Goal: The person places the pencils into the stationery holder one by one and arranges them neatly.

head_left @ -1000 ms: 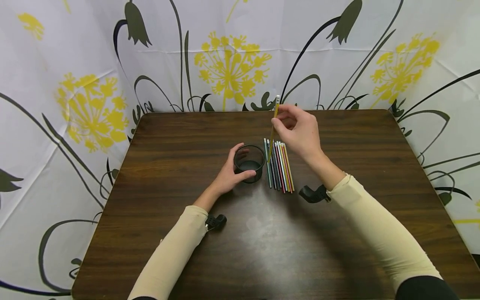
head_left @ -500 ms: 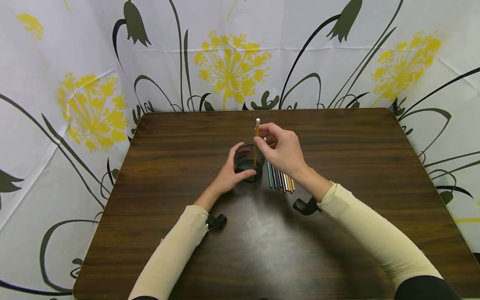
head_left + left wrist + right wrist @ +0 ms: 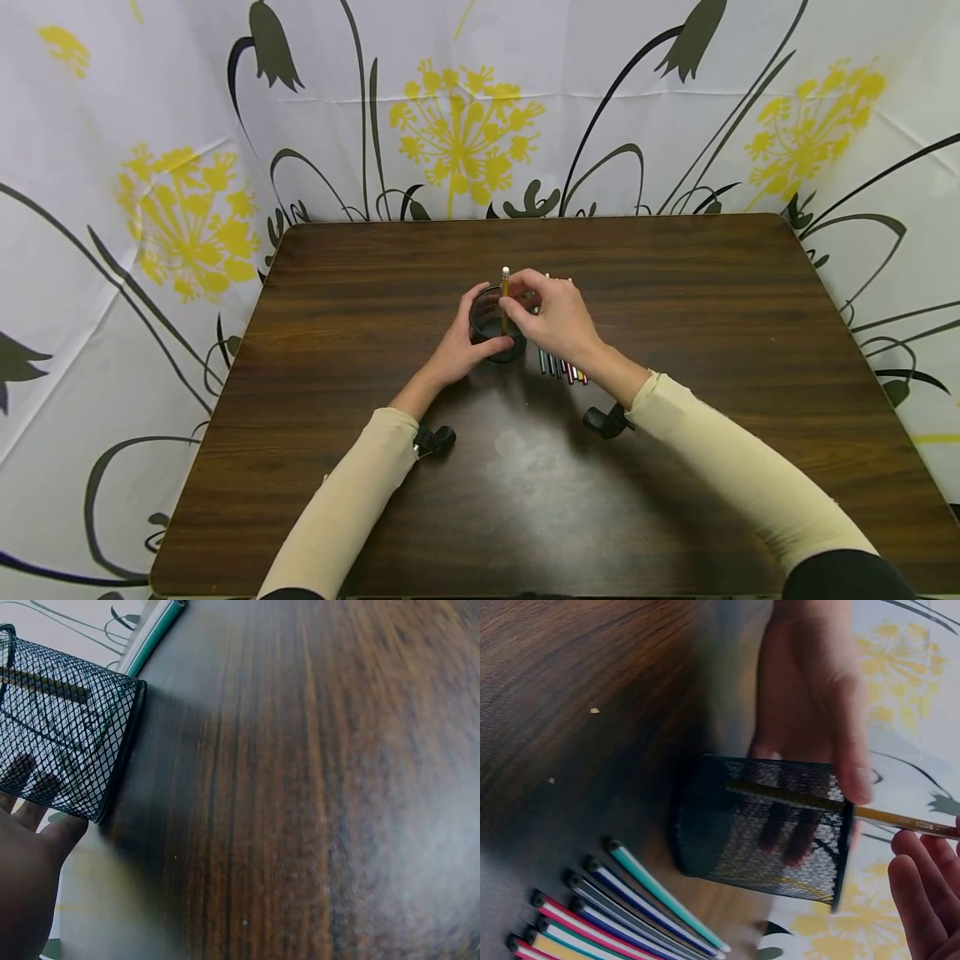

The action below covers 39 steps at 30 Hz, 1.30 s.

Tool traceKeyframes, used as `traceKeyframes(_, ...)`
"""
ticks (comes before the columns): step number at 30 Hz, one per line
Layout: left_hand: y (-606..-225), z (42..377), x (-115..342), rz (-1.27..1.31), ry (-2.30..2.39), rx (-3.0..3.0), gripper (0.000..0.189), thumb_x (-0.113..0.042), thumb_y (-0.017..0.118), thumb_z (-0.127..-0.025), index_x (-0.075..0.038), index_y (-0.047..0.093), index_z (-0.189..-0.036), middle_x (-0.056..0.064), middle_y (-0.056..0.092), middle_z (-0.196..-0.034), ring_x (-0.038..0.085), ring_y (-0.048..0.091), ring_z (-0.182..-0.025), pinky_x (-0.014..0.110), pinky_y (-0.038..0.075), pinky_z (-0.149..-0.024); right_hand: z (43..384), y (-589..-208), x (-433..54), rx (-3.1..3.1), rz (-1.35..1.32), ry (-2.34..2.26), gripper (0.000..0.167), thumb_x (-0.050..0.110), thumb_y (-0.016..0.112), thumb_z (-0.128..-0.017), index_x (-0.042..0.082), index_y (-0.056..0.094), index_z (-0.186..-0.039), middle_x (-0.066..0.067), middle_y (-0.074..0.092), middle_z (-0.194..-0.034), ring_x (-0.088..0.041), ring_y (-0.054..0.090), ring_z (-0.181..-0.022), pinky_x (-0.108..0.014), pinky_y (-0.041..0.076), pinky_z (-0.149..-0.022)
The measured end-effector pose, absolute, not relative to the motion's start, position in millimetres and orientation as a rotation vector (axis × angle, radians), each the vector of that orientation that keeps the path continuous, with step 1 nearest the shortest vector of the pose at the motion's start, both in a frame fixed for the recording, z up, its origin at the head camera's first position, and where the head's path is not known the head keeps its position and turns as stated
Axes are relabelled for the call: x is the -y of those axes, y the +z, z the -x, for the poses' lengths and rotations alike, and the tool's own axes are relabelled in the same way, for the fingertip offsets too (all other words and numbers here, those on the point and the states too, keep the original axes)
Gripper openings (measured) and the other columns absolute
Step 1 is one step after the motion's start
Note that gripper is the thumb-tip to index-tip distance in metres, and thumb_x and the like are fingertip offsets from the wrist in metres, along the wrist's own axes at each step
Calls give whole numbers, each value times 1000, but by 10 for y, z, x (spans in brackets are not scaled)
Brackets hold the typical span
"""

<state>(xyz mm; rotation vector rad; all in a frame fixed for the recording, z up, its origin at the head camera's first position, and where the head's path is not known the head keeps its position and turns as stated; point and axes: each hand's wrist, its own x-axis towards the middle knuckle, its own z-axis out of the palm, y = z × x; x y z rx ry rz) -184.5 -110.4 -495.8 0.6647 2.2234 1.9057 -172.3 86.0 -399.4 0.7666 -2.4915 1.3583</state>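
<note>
A black wire-mesh pencil cup (image 3: 511, 353) stands upright near the table's middle. My left hand (image 3: 456, 350) holds it, fingers round the far side and thumb across the near side. Above the rim, my right hand (image 3: 561, 318) pinches a yellow pencil (image 3: 505, 293) near its white eraser end. Through the mesh in the right wrist view, the pencil's lower part shows inside the cup, its end short of the base. To the right of the cup lies a row of several coloured pencils (image 3: 641, 889), partly hidden under my right hand in the head view.
The brown wooden table (image 3: 360, 283) reaches back to a white curtain (image 3: 592, 50) with yellow and green flowers. Black wrist cameras hang below both cuffs, the right one (image 3: 604, 422) close to the pencil row. Small light crumbs (image 3: 595, 710) lie on the tabletop.
My right hand has carried the yellow pencil left from over the row and lowered it into the cup. My left hand stays round the cup.
</note>
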Motion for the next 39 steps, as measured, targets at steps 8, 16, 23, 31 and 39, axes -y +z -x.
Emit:
traceKeyframes(8,-4793,1779,1074,-679,1915,-2197,87,-6,72,-89,-13,15,-153,18,37,-148,31,37,-135,57,27,-109,1785,-4126,-839,2557,-738,1340,16,15,70,-92,6,68,-105,-4,71,-98,-18,69,-78,-31,55,-69)
traceKeyframes(16,-4611,1702,1085,-648,1883,-2215,85,-5,71,-89,-8,15,-153,21,35,-148,34,34,-136,58,25,-110,1879,-4163,-772,2575,-692,1312,17,17,70,-92,7,68,-105,-4,72,-94,-19,69,-76,-32,55,-68)
traceKeyframes(23,-4621,1713,1084,-667,1910,-2185,83,-5,71,-89,-7,16,-152,21,35,-148,34,34,-137,59,24,-110,1995,-4151,-707,2653,-558,1244,22,20,70,-92,7,68,-110,-2,72,-94,-15,67,-76,-32,53,-68)
traceKeyframes(31,-4610,1703,1076,-665,1906,-2202,84,-2,70,-88,-5,16,-151,22,35,-148,39,32,-137,59,23,-110,2091,-4151,-659,2721,-426,1172,23,20,71,-91,7,70,-110,0,70,-86,-14,65,-74,-32,52,-65)
traceKeyframes(39,-4868,1799,1089,-653,1900,-2221,87,-11,71,-90,-9,13,-154,15,33,-151,31,31,-139,57,23,-111,2142,-4176,-615,2743,-384,1075,25,20,71,-91,6,70,-111,-1,69,-81,-15,62,-70,-32,50,-64)
